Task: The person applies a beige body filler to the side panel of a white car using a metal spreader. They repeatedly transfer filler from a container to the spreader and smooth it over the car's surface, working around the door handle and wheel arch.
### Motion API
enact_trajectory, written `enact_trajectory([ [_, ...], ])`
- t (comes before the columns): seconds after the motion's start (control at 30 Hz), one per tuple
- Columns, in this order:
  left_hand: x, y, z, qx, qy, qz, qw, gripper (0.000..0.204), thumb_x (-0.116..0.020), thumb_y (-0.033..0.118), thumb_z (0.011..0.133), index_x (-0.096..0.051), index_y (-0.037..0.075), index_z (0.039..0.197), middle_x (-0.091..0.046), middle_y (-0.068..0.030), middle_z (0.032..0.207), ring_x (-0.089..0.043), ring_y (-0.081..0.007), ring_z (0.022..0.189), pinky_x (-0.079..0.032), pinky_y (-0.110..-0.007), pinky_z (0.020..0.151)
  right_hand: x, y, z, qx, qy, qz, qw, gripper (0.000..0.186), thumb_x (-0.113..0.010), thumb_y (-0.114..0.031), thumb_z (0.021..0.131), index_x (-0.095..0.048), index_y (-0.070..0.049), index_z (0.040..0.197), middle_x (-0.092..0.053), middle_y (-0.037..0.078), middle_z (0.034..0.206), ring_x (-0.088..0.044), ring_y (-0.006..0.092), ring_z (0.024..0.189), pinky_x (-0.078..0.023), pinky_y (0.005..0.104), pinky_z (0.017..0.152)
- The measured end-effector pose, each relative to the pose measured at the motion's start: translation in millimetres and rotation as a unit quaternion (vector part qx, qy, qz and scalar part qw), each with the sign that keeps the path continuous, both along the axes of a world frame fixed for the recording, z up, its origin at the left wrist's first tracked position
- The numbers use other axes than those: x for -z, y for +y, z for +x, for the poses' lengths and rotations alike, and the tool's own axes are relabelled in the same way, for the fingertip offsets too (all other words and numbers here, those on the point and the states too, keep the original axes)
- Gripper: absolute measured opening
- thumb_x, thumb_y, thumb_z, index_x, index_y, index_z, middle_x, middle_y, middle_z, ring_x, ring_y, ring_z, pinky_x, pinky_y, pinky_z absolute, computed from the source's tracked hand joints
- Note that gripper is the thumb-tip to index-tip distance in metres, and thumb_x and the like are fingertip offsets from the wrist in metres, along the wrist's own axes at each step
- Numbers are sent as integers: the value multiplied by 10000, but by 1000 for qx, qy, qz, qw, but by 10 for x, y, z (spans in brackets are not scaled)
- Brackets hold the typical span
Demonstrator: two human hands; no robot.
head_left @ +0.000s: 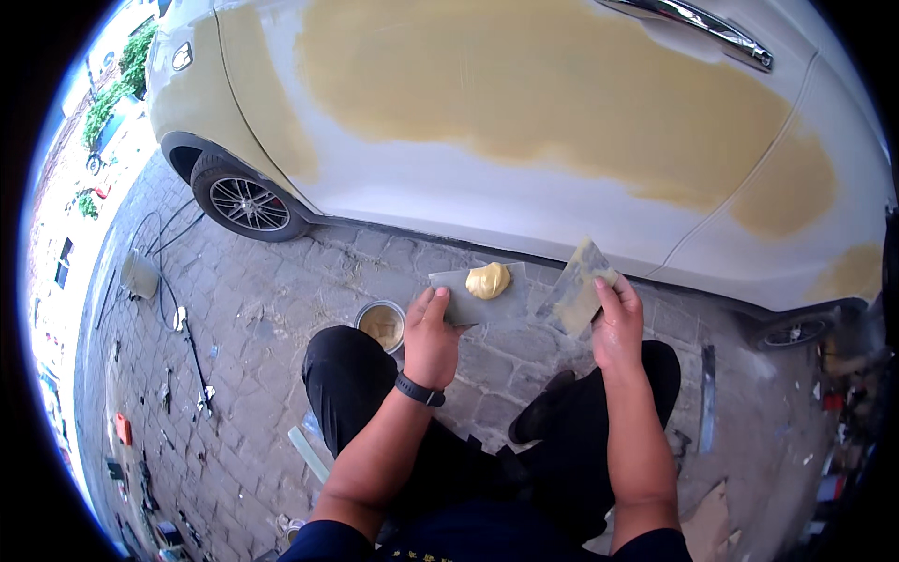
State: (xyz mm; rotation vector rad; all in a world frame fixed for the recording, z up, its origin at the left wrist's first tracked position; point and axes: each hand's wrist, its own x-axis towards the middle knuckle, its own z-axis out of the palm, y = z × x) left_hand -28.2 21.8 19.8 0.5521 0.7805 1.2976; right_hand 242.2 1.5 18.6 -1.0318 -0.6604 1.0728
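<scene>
In my left hand (434,342) is a flat grey spreader plate (506,307), gripped at its left edge with the thumb on top. A smooth mound of yellowish body filler (488,280) sits on that plate. My right hand (618,318) pinches a thin putty spreader (576,295) smeared with filler, tilted and apart from the plate. Just left of my left hand an open tin (381,325) stands on the ground with filler inside. Beyond both hands is a white car door (449,183), broadly coated with dull yellow filler patches (543,94).
The car's front wheel (248,203) stands at the left, its rear wheel (796,332) at the right. A bucket (140,274), a cable (161,281) and scattered tools lie on the paving at left. A long strip (708,398) and cardboard (709,525) lie at right.
</scene>
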Motion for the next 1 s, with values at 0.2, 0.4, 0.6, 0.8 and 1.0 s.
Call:
enact_trajectory([
  [0.2,73,-92,89,105,76,61,990,303,-530,263,1161,-684,8,1218,-698,-5,1074,-637,-92,946,-512,-270,811,-196,-46,-139,12,57,85,995,275,-629,-120,1089,-670,16,1325,-721,75,1278,-671,198,1195,-517,393,1055],
  [0.4,318,-72,133,42,261,138,955,274,-536,221,1162,-671,-16,1133,-602,32,949,-506,-76,878,-444,-280,780,-211,-163,-325,-62,44,106,992,259,-662,-127,1085,-702,50,1270,-747,82,1224,-691,174,1124,-515,351,1039],
  [0.6,214,-8,32,-58,125,26,990,255,-535,232,1156,-661,12,1141,-684,-16,1038,-613,-108,951,-516,-298,822,-133,-137,-104,-139,-334,10,932,157,-670,-113,1070,-734,23,1116,-631,-26,875,-546,80,829,-469,306,730],
  [0.8,262,39,-24,-59,53,31,996,257,-534,209,1146,-660,-6,1210,-723,-83,1169,-710,-191,1091,-607,-398,963,-211,-87,-311,58,-531,146,833,197,-706,-14,979,-762,2,1168,-736,126,1006,-713,278,911,-558,353,813],
  [1.0,144,-69,-11,-27,46,48,997,308,-534,216,1150,-661,-52,1237,-740,-102,1113,-734,-184,1013,-628,-367,945,-289,-60,-826,10,-648,302,699,448,-715,73,783,-804,-77,1195,-733,92,1112,-711,316,986,-575,436,878],
])
